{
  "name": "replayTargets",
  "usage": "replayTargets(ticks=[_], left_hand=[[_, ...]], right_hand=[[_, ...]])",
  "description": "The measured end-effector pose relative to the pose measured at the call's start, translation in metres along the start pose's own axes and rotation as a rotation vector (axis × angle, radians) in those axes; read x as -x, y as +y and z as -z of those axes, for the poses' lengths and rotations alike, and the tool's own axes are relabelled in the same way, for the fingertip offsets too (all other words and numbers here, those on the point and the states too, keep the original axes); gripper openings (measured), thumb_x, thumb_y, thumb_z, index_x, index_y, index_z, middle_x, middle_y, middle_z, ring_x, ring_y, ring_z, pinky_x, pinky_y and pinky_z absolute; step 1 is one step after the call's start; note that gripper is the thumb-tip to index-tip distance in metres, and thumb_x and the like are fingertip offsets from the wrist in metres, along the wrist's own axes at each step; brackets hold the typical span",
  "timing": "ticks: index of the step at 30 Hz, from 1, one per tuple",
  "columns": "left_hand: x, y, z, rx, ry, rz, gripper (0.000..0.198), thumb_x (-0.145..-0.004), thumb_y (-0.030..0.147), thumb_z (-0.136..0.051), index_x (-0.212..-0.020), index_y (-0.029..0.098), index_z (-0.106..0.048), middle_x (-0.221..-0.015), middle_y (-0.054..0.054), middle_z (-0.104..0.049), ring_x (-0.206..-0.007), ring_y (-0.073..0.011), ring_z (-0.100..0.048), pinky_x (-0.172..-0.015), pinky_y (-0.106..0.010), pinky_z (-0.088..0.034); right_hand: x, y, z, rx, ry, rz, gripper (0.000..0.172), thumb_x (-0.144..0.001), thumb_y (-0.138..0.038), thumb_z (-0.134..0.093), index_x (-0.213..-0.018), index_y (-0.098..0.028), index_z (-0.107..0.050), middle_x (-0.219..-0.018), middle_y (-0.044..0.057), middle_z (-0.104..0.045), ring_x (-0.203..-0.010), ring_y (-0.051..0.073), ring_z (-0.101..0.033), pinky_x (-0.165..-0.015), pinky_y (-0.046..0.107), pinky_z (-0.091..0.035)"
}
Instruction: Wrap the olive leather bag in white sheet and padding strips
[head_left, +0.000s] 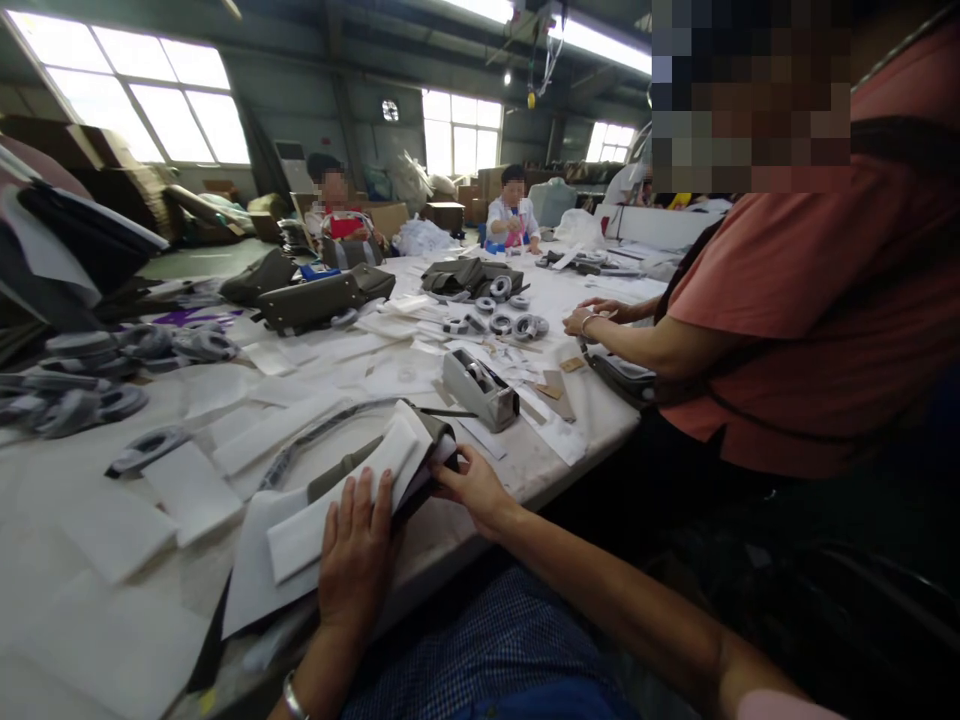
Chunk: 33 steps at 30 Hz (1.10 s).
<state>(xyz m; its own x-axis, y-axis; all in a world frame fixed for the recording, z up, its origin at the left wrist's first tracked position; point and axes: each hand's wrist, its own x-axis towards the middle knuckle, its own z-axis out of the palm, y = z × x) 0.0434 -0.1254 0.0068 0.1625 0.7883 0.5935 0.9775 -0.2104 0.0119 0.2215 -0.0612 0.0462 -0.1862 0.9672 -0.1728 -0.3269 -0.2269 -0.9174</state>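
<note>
A dark grey-green handbag [341, 470] lies at the table's near edge, with white packing sheets [300, 535] folded over it. My left hand [356, 550] rests on these sheets, its fingers stretched out flat. At the bag's right end, my right hand [476, 490] pinches the edge, with thumb and fingertips partly hidden by the fabric. The bag's strap [289, 455], wrapped in clear film, arcs across the table behind it. Just beyond my right hand stands a grey tape dispenser [484, 390].
Wrapped strap coils [499, 322] and more grey-green bags [307, 305] lie farther back. Loose white sheets [191, 485] cover the left side. To the right, a co-worker in a pink shirt [810, 330] handles another bag [619, 375]. Other people sit at the far side.
</note>
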Motion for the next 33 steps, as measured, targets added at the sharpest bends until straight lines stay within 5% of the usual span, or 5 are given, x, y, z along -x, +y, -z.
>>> replayTargets(ticks=[4, 8, 14, 26, 33], left_hand=[[0.003, -0.005, -0.003, 0.021, 0.010, -0.053, 0.064, -0.098, 0.023, -0.042, -0.156, 0.021, -0.014, -0.157, -0.017, -0.033, -0.143, -0.0381, -0.031, -0.111, -0.057, -0.033], [0.001, -0.008, -0.005, 0.037, 0.020, -0.050, 0.063, -0.098, 0.021, -0.039, -0.156, 0.022, -0.014, -0.156, -0.015, -0.035, -0.143, -0.0377, -0.032, -0.111, -0.057, -0.033], [-0.004, -0.012, -0.008, 0.068, 0.004, -0.020, 0.063, -0.098, 0.023, -0.040, -0.156, 0.023, -0.016, -0.157, -0.015, -0.034, -0.144, -0.0372, -0.030, -0.113, -0.057, -0.031], [-0.004, -0.012, -0.008, 0.061, 0.013, -0.011, 0.063, -0.097, 0.021, -0.040, -0.156, 0.023, -0.016, -0.156, -0.013, -0.035, -0.143, -0.0365, -0.032, -0.113, -0.056, -0.031], [-0.003, -0.011, -0.006, 0.063, -0.007, 0.002, 0.065, -0.096, 0.021, -0.043, -0.156, 0.024, -0.016, -0.158, -0.012, -0.033, -0.144, -0.0350, -0.030, -0.115, -0.055, -0.030]], right_hand=[[0.000, -0.014, 0.065, 0.598, -0.198, 0.174, 0.036, -0.086, -0.046, -0.066, -0.111, -0.021, -0.064, -0.092, 0.005, -0.074, -0.090, 0.023, -0.072, -0.084, 0.042, -0.060], [-0.013, -0.052, 0.157, 1.346, 0.012, 0.602, 0.023, -0.089, -0.020, -0.063, -0.110, -0.022, -0.072, -0.123, 0.010, -0.068, -0.118, 0.026, -0.061, -0.108, 0.046, -0.045], [-0.035, -0.067, 0.235, 1.648, 0.137, 0.639, 0.019, -0.080, -0.017, -0.073, -0.099, -0.022, -0.077, -0.106, 0.010, -0.073, -0.105, 0.028, -0.063, -0.093, 0.043, -0.054], [-0.016, -0.064, 0.193, 1.520, 0.132, 0.663, 0.013, -0.090, -0.022, -0.063, -0.085, -0.022, -0.075, -0.099, 0.005, -0.076, -0.098, 0.023, -0.067, -0.094, 0.039, -0.049], [0.051, -0.039, 0.132, 1.069, -0.298, 0.367, 0.017, -0.093, -0.032, -0.059, -0.092, -0.023, -0.073, -0.108, 0.004, -0.074, -0.102, 0.021, -0.068, -0.094, 0.034, -0.052]])
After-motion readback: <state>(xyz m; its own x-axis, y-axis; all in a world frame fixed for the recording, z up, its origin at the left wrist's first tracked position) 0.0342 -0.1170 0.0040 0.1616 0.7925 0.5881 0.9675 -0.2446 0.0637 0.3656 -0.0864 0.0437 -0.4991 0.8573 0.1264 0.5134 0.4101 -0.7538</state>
